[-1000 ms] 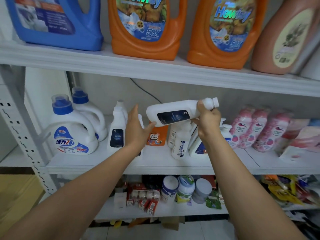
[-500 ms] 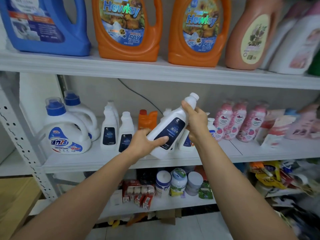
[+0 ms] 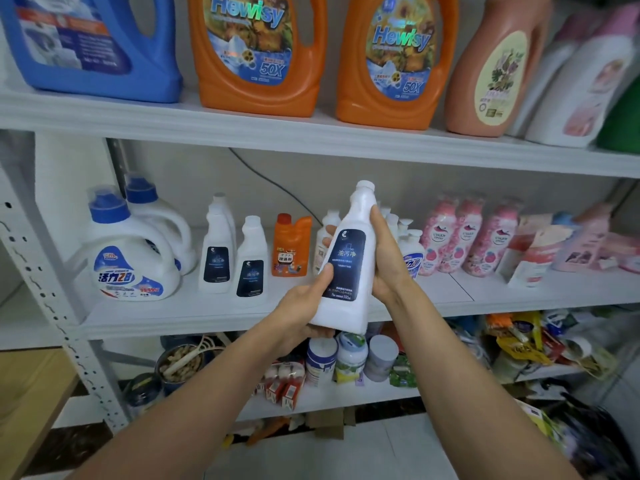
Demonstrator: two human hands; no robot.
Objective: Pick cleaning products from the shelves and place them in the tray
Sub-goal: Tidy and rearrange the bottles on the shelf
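I have the white cleaner bottle (image 3: pixel 346 265) clasped in both hands, in front of the middle shelf (image 3: pixel 207 317). It is close to upright, with its cap leaning a little to the right and its dark label facing me.

My left hand (image 3: pixel 301 317) cups the base from below and from the left. The thumb lies up along the label's left edge, and the other fingers curl under the bottom, mostly hidden from me.

My right hand (image 3: pixel 388 268) wraps the body from the right. The thumb presses along the shoulder just under the neck, and the fingertips (image 3: pixel 329 237) show past the bottle's left side, behind it. So the bottle sits between the two sets of fingers, gripped by both, with its cap above every fingertip.

Just beyond those right fingertips, to their left, an orange bottle (image 3: pixel 291 247) stands on the shelf. Further left are two matching white bottles (image 3: pixel 216 258). Well to the right of my right hand is a row of pink bottles (image 3: pixel 467 237).
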